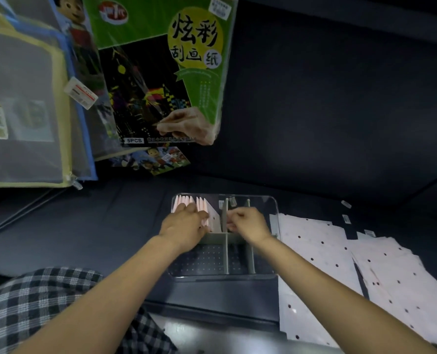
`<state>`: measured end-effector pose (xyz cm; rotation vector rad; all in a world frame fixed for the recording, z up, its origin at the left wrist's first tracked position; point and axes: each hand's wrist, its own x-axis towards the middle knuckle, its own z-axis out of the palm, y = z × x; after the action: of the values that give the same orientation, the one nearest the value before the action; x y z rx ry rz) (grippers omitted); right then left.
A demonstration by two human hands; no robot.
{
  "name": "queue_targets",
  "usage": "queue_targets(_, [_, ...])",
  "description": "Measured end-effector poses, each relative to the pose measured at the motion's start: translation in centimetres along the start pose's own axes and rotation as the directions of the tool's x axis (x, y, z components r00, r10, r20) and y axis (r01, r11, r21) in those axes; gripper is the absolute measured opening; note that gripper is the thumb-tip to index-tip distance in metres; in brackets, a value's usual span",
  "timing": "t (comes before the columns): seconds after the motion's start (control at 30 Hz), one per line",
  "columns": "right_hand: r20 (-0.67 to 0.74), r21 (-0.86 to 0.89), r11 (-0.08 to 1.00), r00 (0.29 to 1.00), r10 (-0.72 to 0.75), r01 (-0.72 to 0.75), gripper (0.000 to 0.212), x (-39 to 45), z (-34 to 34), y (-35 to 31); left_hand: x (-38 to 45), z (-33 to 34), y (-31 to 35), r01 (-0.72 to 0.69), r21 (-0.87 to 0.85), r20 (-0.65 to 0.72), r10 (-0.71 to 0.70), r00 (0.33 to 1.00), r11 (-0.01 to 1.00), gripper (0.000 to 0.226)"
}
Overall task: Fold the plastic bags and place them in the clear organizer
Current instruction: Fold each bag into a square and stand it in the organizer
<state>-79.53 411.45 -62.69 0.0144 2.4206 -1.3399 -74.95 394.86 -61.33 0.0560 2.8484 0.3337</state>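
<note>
A clear organizer (268, 200) with grey dividers (227, 254) sits on the dark surface in front of me. Its far-left compartment holds a row of folded pale pink plastic bags (186, 200) standing on edge. My left hand (184, 224) rests on that row, fingers pressing the folded bags. Beside the middle divider, my right hand (250, 223) has its fingers curled, pinching a folded pink bag (216, 221) from the right. Unfolded pink bags with black dots (322, 254) lie flat to the right of the organizer.
Hanging packages fill the upper left: a green scratch-paper pack (161, 60) and mesh zip pouches (25, 103). A dark ledge edge (212, 310) runs under the organizer. My checked clothing (33, 302) shows at the lower left.
</note>
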Motion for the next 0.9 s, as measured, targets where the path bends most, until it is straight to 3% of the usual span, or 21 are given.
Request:
queue_targets(0.1, [-0.043, 0.065, 0.996, 0.998, -0.055, 0.058, 0.016, -2.9, -4.1, 3.2, 0.1, 0.0, 1.2, -0.018, 0.047, -0.127, 0.024, 0.992, 0.999, 0.039])
queue_targets(0.23, [-0.110, -0.306, 0.950, 0.989, -0.104, 0.066, 0.026, -7.8, -9.8, 9.9, -0.8, 1.3, 5.6, -0.252, -0.041, -0.182, 0.241, 0.953, 0.967, 0.036])
queue_targets(0.4, [-0.014, -0.636, 0.772, 1.000, -0.005, -0.004, 0.050, -14.1, -14.0, 18.5, -2.8, 5.4, 11.8, -0.531, -0.016, 0.018, 0.531, 0.847, 0.847, 0.037])
queue_targets(0.6, [0.101, -0.792, 0.604, 0.995, -0.016, 0.090, 0.061, -17.7, -14.5, 23.4, -4.7, 10.5, 15.7, -0.641, -0.010, 0.287, 0.616, 0.733, 0.768, 0.051])
queue_targets(0.73, [0.033, -0.774, 0.628, 0.996, -0.084, 0.078, 0.048, -18.4, -13.7, 24.7, -5.1, 12.7, 16.4, -0.639, 0.003, 0.427, 0.577, 0.696, 0.769, 0.063])
queue_targets(0.9, [-0.017, -0.693, 0.714, 0.988, -0.153, 0.099, 0.026, -18.1, -14.2, 25.0, -4.3, 13.6, 17.0, -0.636, 0.038, 0.484, 0.543, 0.686, 0.771, 0.066])
